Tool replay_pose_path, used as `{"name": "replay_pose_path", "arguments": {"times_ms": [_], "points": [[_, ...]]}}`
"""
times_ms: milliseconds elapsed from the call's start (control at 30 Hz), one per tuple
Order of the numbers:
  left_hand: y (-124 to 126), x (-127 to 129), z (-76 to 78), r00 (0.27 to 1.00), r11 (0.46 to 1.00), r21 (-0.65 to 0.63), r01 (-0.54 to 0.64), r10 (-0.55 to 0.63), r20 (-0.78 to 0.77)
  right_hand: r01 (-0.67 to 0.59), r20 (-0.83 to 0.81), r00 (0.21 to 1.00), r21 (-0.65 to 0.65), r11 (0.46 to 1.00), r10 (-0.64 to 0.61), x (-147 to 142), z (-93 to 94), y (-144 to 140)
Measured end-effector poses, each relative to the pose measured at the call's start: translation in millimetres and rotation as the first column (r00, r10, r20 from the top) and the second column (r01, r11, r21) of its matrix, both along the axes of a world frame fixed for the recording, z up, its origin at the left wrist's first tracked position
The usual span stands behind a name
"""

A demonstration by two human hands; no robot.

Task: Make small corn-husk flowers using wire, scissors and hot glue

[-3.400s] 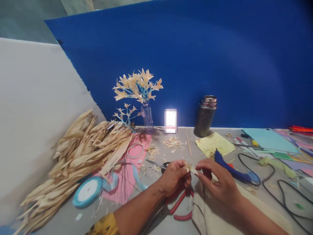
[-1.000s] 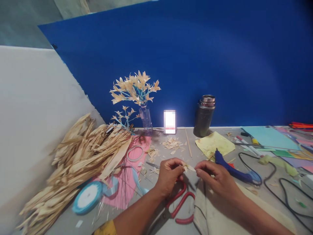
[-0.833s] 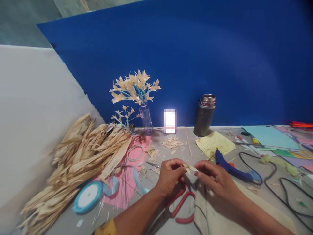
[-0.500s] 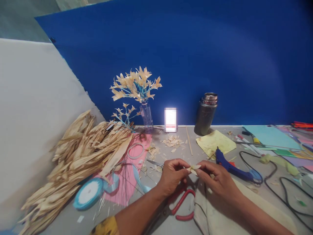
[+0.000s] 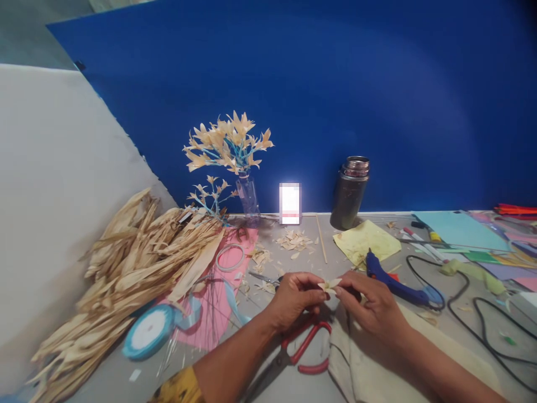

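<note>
Husk flower (image 5: 330, 285), small and pale, held over the table (image 5: 268, 386) between both hands, just above the red scissors (image 5: 302, 352). Made from thin dry petals, so probably very light and a little stiff, but brittle: easy to crack or crush under a hard pinch. Not slippery, judging by the matte dry surface. Best taken at the base, where the petals join, and not at the pointed tips, which look ready to bend or tear.

Left hand (image 5: 296, 296) closed on the flower from the left, thumb and first fingers pinched at the base, palm turned down and wrist low near the table. Right hand (image 5: 371, 302) closed also on the flower from the right, fingertips meeting a petal, other fingers curled loosely. Both forearms coming in from the lower edge, close together, right forearm lying over a beige cloth (image 5: 361, 369).

Nearby: blue glue gun (image 5: 392, 282) just right of the right hand, ribbon roll (image 5: 149, 331) to the left, husk pile (image 5: 134, 268) farther left, vase (image 5: 248, 197) with finished flowers at the back.
</note>
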State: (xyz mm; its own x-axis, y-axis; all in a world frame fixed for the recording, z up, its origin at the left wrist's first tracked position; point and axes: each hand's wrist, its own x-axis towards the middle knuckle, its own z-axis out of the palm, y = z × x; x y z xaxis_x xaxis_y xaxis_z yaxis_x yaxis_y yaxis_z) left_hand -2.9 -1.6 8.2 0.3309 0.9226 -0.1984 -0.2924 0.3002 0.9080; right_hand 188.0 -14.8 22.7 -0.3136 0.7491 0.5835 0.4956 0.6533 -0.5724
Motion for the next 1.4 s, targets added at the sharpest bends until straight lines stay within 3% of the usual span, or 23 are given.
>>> {"name": "replay_pose_path", "arguments": {"times_ms": [500,667,833,1100,1267,1400], "points": [[1,-1,4.2,0.976,0.969,0.197,-0.147,0.174,-0.13,-0.032,0.059,0.998,-0.025,0.999,0.033,3,-7.9,3],[5,-4,2.9,0.955,0.956,0.196,-0.22,0.252,-0.154,-0.005,0.142,0.99,-0.088,0.996,0.017,5,-13.1,5],[6,-6,3.7,0.97,0.97,0.141,-0.197,0.214,-0.118,0.016,0.165,0.986,-0.099,0.995,0.001,5,-12.6,6],[7,0,-4.4,0.982,0.989,-0.068,-0.135,0.142,0.121,0.02,0.209,0.978,-0.108,0.994,0.003,6,-17.4,7],[8,2,-3.7,0.972,0.981,-0.047,-0.188,0.193,0.133,0.022,0.234,0.972,-0.098,0.995,0.002,9,-20.6,11],[10,0,-2.7,0.965,0.965,0.027,-0.263,0.262,0.013,0.028,0.251,0.968,-0.07,0.997,-0.009,12,-22.3,13]]}}
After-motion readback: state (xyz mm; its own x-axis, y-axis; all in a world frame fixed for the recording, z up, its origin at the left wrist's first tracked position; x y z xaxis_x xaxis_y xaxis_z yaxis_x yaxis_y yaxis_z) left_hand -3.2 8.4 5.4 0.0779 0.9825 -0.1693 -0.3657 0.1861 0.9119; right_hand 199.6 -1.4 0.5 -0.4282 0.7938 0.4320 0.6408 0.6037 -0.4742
